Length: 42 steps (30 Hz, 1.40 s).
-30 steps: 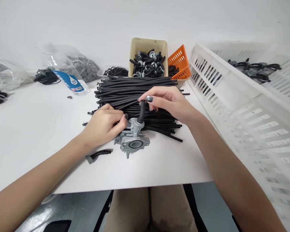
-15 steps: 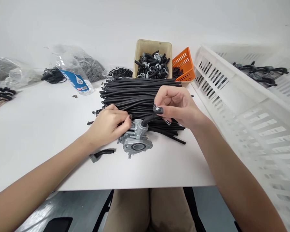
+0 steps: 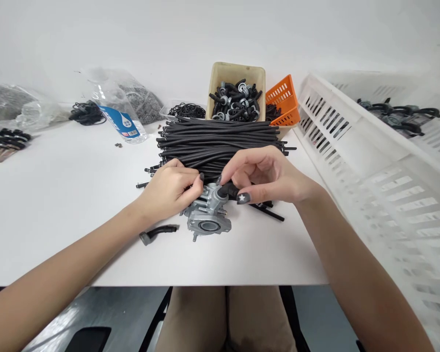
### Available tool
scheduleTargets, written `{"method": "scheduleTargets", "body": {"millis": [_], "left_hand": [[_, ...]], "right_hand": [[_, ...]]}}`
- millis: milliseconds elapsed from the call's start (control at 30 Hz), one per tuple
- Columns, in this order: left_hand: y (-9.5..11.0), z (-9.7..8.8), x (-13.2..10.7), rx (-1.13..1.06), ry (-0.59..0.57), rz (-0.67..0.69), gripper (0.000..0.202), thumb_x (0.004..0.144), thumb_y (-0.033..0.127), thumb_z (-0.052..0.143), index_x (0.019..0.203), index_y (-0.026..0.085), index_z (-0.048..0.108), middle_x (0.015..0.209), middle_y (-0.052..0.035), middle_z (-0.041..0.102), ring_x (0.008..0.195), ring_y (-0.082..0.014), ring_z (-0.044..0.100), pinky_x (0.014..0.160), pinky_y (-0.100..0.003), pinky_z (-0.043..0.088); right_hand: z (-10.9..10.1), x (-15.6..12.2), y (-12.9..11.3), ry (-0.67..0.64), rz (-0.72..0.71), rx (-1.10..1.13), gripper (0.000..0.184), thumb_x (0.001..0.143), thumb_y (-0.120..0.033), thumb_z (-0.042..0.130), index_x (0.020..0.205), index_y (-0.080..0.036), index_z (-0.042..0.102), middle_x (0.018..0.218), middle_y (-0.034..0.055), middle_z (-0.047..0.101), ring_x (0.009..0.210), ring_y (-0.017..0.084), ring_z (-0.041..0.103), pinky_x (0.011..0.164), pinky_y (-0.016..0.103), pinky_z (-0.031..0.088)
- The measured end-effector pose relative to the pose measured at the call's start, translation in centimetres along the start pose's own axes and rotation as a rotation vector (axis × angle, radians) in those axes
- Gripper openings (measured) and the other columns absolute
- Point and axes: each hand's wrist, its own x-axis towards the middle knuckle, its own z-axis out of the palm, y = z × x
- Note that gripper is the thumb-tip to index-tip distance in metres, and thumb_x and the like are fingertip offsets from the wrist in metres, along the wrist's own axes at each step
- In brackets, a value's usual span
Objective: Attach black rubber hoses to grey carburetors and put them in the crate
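A silver-grey metal carburetor (image 3: 209,215) rests on the table with its round port facing me. My left hand (image 3: 174,188) is closed around its left side, the thumb at the top; the hidden fingers lie behind. A black rubber elbow (image 3: 229,189) comes out of the carburetor's top and points right. Over this elbow is my right hand (image 3: 266,178), its index finger near the elbow's base and its thumb apart on the near side. Left of the carburetor lies a loose cap with a black rubber elbow (image 3: 157,232). Behind my hands is a pile of black hoses (image 3: 220,134).
At the back stand a beige bin (image 3: 215,80) of elbow caps and an orange basket (image 3: 280,91). A white slatted crate (image 3: 363,132) takes up the right side. On the left are a clear bottle (image 3: 121,122), bagged parts (image 3: 7,105) and several black-and-tan pieces (image 3: 5,142).
My right hand has moved left and down toward the elbow's base, and its thumb and index finger have spread apart. My left hand stays on the carburetor. The whole view has shifted slightly.
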Motion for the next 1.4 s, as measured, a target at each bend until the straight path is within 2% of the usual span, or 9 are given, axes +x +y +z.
{"method": "scheduleTargets", "body": {"millis": [233,467,567,733,933,1067,1200,1300,1400], "left_hand": [[-0.3,0.2,0.0,0.036,0.034,0.012,0.038,0.093,0.023,0.034,0.055,0.02,0.039,0.053,0.0016,0.055,0.05,-0.0127,0.044,0.067,-0.034,0.037],[0.2,0.1,0.1,0.036,0.008,0.009,0.038,0.094,0.022,0.033,0.056,0.02,0.034,0.05,0.0033,0.047,0.047,-0.0109,0.04,0.068,-0.033,0.037],[0.3,0.1,0.1,0.05,0.012,0.008,0.039,0.094,0.023,0.032,0.055,0.02,0.033,0.049,0.0032,0.046,0.046,-0.0108,0.038,0.067,-0.033,0.037],[0.4,0.2,0.1,0.075,0.032,-0.002,0.039,0.093,0.022,0.032,0.054,0.02,0.034,0.049,0.0027,0.048,0.047,-0.0112,0.04,0.067,-0.033,0.038],[0.3,0.2,0.1,0.101,0.043,-0.029,0.039,0.093,0.021,0.033,0.054,0.02,0.038,0.049,0.0025,0.05,0.047,-0.0114,0.042,0.067,-0.033,0.039],[0.3,0.2,0.1,0.11,0.043,-0.03,0.04,0.093,0.022,0.033,0.054,0.019,0.039,0.049,0.0023,0.051,0.048,-0.0111,0.043,0.067,-0.032,0.039],[0.3,0.2,0.1,0.106,0.05,-0.022,0.04,0.093,0.022,0.034,0.054,0.02,0.037,0.049,0.0026,0.05,0.047,-0.0111,0.041,0.066,-0.033,0.039],[0.1,0.3,0.1,0.099,0.058,-0.006,0.04,0.094,0.022,0.034,0.054,0.02,0.037,0.049,0.0029,0.049,0.047,-0.0115,0.041,0.066,-0.033,0.039],[0.1,0.4,0.0,0.097,0.061,-0.001,0.04,0.094,0.022,0.034,0.055,0.02,0.037,0.049,0.0031,0.049,0.047,-0.0114,0.041,0.066,-0.033,0.038]], "right_hand": [[2.3,1.4,1.6,0.29,-0.035,-0.107,0.033,0.084,-0.049,0.069,0.086,-0.016,0.069,0.058,-0.0056,0.044,0.054,0.008,0.041,0.05,0.022,0.033],[2.6,1.7,2.1,0.547,-0.033,-0.262,0.02,0.089,-0.036,0.064,0.098,-0.019,0.067,0.054,-0.0088,0.036,0.05,0.008,0.032,0.052,0.023,0.032],[2.0,1.6,2.0,0.55,0.031,-0.303,0.022,0.087,-0.039,0.065,0.083,-0.018,0.064,0.054,-0.0077,0.038,0.049,0.007,0.032,0.049,0.023,0.028],[0.9,1.3,1.4,0.623,0.109,-0.462,0.047,0.089,-0.049,0.059,0.056,-0.018,0.048,0.051,-0.0053,0.034,0.049,0.007,0.028,0.046,0.025,0.02],[1.1,1.0,0.6,0.649,0.038,-0.537,0.062,0.09,-0.058,0.054,0.047,-0.019,0.031,0.049,-0.005,0.023,0.047,0.007,0.022,0.045,0.027,0.016],[1.8,0.9,0.1,0.583,-0.024,-0.43,0.06,0.089,-0.063,0.052,0.049,-0.019,0.046,0.047,-0.0039,0.033,0.046,0.007,0.031,0.044,0.026,0.022],[2.3,1.0,0.1,0.48,-0.044,-0.362,0.049,0.091,-0.059,0.052,0.07,-0.017,0.066,0.051,-0.0039,0.042,0.046,0.008,0.035,0.045,0.025,0.026],[2.5,1.2,0.7,0.457,-0.004,-0.379,0.044,0.093,-0.057,0.052,0.084,-0.017,0.07,0.052,-0.005,0.041,0.047,0.008,0.035,0.047,0.024,0.027],[2.4,1.3,1.1,0.481,0.038,-0.452,0.045,0.095,-0.055,0.049,0.083,-0.017,0.069,0.054,-0.0044,0.04,0.05,0.008,0.036,0.049,0.025,0.027]]}}
